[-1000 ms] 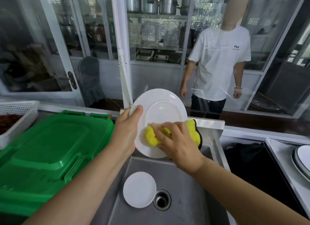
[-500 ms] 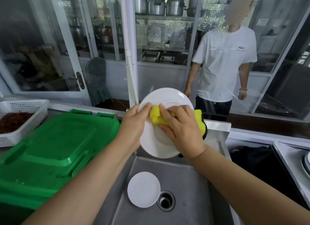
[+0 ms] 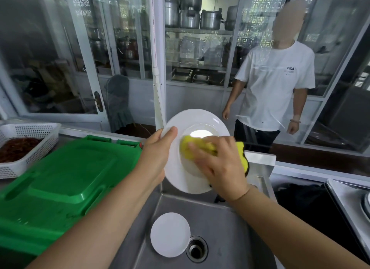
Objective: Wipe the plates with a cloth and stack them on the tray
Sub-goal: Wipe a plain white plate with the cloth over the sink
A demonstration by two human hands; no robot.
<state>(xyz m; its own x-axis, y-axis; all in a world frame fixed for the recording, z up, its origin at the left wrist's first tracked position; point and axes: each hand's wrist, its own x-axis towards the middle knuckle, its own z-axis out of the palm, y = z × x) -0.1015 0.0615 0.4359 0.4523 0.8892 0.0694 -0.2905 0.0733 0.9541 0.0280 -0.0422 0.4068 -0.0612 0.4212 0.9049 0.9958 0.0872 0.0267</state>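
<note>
Left hand [image 3: 158, 148] grips plate [image 3: 202, 120] by its rim, tilted above sink [image 3: 230, 228], right hand [image 3: 220, 164] presses cloth [image 3: 190, 148] on it; risk: hard wiping could slip the plate into the sink.

"FILA" in dark letters on the chest of the bystander's white T-shirt [image 3: 280, 82].

Plates: two clearly seen, one held up [image 3: 197, 120] and one lying in the sink [image 3: 170, 234]; possibly more stacked at the right edge [image 3: 366, 204], too cropped to count.
Cloths: one, yellow [image 3: 195, 148].
Hands: two, left [image 3: 157, 158] and right [image 3: 222, 166].
Green lidded bins: one [image 3: 60, 184].
White baskets: one [image 3: 30, 146].
Sinks: one [image 3: 230, 238].
Bystanders: one [image 3: 274, 88].
</note>
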